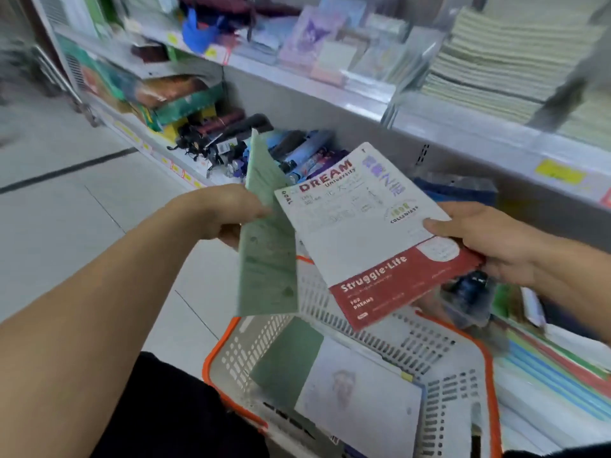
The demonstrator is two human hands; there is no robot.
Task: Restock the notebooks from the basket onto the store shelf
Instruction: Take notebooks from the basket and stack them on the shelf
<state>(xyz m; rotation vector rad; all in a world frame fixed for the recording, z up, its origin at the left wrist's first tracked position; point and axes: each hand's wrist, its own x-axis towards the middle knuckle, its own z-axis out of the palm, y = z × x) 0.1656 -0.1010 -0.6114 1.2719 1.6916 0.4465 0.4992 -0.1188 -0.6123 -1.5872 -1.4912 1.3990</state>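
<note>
My left hand (228, 213) grips a pale green notebook (267, 246) held almost edge-on above the basket. My right hand (489, 242) pinches the right edge of a white and red notebook (370, 239) printed "DREAM University" and "Struggle Life", its cover facing me. Below both stands a white basket with an orange rim (489, 368). Inside it lie a dark green notebook (287, 361) and a pale notebook with a faint figure (360, 395). The store shelf (463, 133) runs across the view behind my hands.
Stacks of cream notebooks (502, 57) fill the upper shelf at right. Colourful notebooks (330, 38) stand to their left. Folded umbrellas (231, 133) lie on the lower shelf. Striped notebooks (555, 368) sit low at right. Tiled floor (66, 193) lies at left.
</note>
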